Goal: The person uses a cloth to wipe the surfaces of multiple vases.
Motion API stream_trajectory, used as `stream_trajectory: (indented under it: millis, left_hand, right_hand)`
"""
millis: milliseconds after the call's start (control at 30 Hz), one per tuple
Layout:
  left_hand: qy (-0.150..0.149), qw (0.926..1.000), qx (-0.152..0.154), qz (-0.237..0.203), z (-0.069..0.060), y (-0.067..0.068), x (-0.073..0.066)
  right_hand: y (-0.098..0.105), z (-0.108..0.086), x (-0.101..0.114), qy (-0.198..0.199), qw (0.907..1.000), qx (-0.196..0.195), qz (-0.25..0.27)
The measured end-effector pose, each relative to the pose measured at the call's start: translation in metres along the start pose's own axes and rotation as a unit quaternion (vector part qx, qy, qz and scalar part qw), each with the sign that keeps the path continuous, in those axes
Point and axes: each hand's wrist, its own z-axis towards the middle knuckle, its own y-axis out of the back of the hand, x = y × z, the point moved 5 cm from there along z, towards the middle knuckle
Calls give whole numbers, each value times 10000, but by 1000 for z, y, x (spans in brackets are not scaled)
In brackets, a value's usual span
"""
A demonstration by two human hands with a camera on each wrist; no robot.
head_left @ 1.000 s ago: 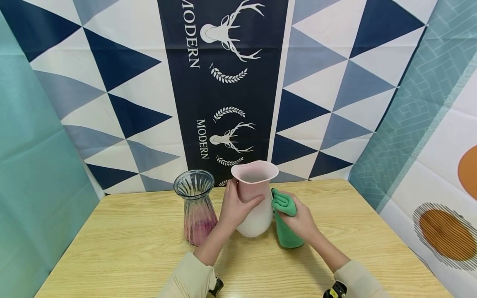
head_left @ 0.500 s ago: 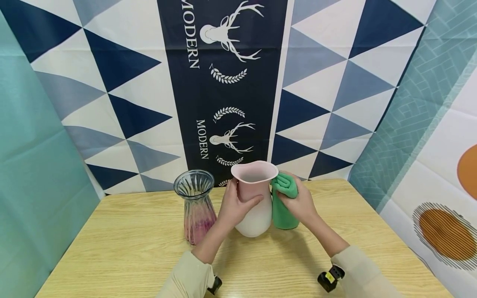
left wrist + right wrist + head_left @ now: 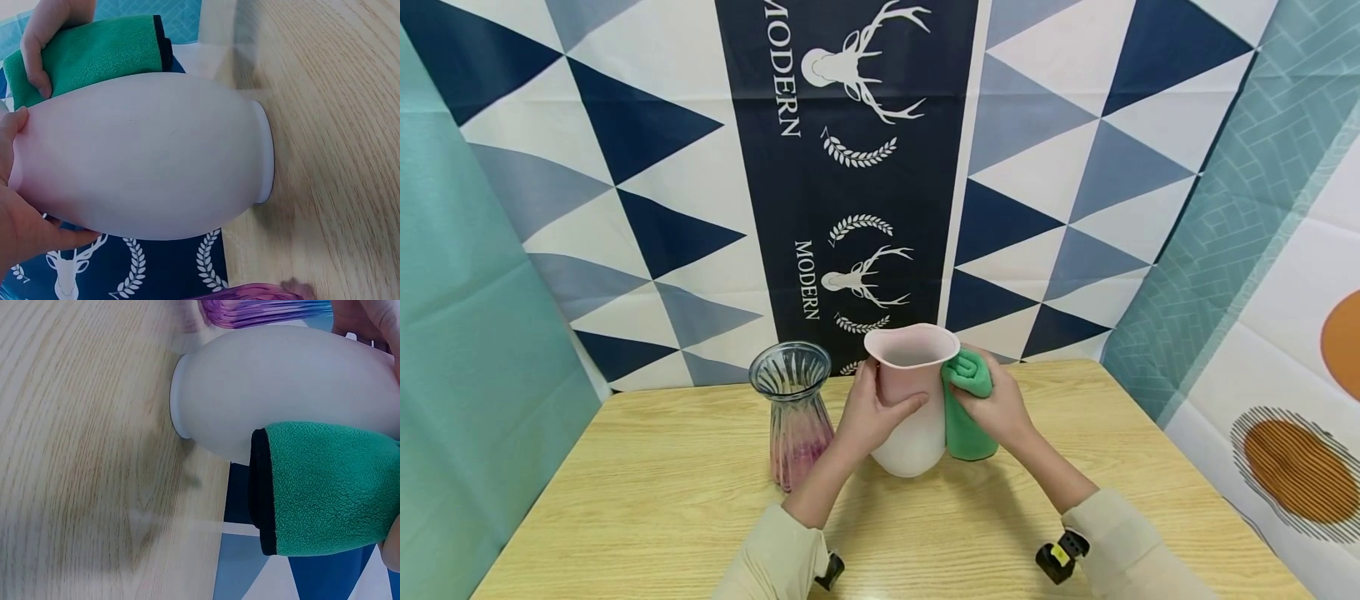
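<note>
A pink-to-white vase with a wavy rim stands upright near the middle of the table. Round its neck, from the left, my left hand grips it with the thumb across the front. My right hand holds a folded green cloth with a black edge against the vase's right side. In the left wrist view the cloth lies along the vase's body. The right wrist view shows the cloth hanging below the right fingers, its lower end off the tabletop.
A ribbed glass vase, blue at the rim and pink below, stands left of the white one, partly behind the left forearm. The wooden table backs onto a patterned cloth wall. More fabric hangs at both sides.
My right hand has brought the green cloth up and left, from beside the vase to against its right side. The left hand and both vases have stayed in place.
</note>
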Motion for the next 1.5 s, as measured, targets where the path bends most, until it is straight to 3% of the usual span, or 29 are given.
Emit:
stream_trajectory:
  millis: [467,1133,1500]
  left_hand:
    - [21,9996,154,-219,2,0,2]
    - [38,9995,157,-254,1,1,3]
    - [82,9998,163,-125,1,1,3]
  right_hand:
    - [-5,-9,-10,41,9997,128,-190]
    - [-18,-42,-47,-629,9965,492,-242]
    - [-14,-40,-43,-544,9976,311,-301]
